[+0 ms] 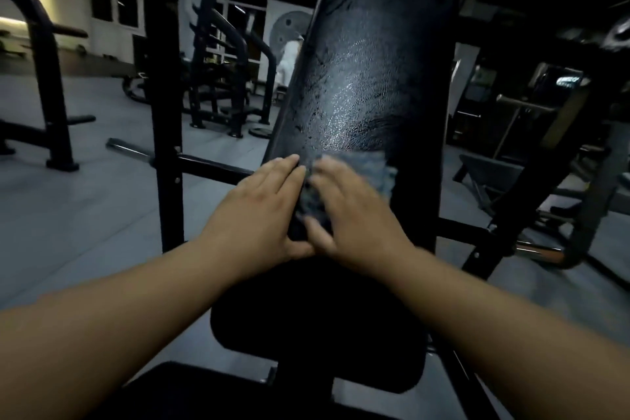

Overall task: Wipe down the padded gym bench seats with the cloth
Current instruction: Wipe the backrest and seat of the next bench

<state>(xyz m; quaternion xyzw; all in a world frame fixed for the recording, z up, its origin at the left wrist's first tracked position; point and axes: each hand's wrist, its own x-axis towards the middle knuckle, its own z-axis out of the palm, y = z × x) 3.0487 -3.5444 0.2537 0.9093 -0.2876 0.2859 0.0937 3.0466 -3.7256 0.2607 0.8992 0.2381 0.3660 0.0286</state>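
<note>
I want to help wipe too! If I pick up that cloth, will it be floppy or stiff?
Probably floppy: the cloth bunches into soft folds under the right hand. Likely light too, since flat fingers alone keep it on the sloping backrest pad. It may slide easily, because the pad looks shiny.

Glossy, creased black leather-like back pad; fuzzy grey cloth; matt black metal frame.

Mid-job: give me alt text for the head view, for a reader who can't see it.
The right hand presses a blue-grey cloth flat against the lower part of a tilted black backrest pad, with the left hand flat beside it at the pad's left edge. A black seat pad sits below; dark gym racks stand behind.
</note>
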